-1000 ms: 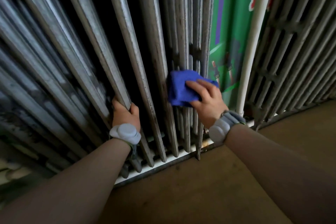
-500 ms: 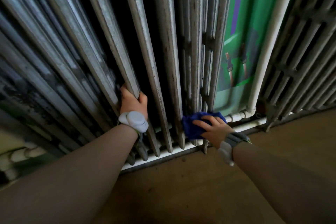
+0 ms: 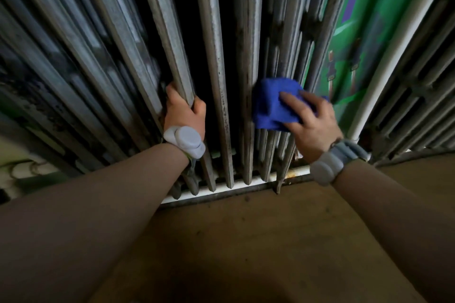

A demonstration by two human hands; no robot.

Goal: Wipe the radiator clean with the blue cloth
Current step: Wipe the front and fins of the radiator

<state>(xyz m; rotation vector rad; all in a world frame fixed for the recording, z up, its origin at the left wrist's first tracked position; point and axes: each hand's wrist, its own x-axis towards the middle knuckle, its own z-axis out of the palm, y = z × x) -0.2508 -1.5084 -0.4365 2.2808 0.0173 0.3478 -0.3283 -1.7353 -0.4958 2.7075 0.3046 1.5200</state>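
Left hand: our left hand (image 3: pixel 185 110) is wrapped around 1 grey column of the radiator (image 3: pixel 211 39), fingers behind it and thumb in front, bracing us.
Right hand: our right hand (image 3: pixel 311 119) spreads flat, fingers nearly straight, pressing the blue cloth (image 3: pixel 275 103) against the rightmost columns; it pushes rather than grips.
Cloth position: bunched on the lower half of those columns, above their feet and just left of the green wall (image 3: pixel 357 39).
Risk, slipping: we hold the cloth by pressure alone, so we judge that a fast stroke could leave it behind or drop it into a dark gap between columns.
Risk, snagging: the columns look rusty and pitted, and the fabric could catch on flaking edges or the cross links.
Risk, coverage: a flat palm cleans only the fronts; grime in the slots would stay.
Edges: the white pipe (image 3: pixel 384 76) stands near on the right, a second radiator (image 3: pixel 418 96) beyond it.
Open room: free travel runs up and down the columns; the floor (image 3: pixel 246 241) ends the stroke below.
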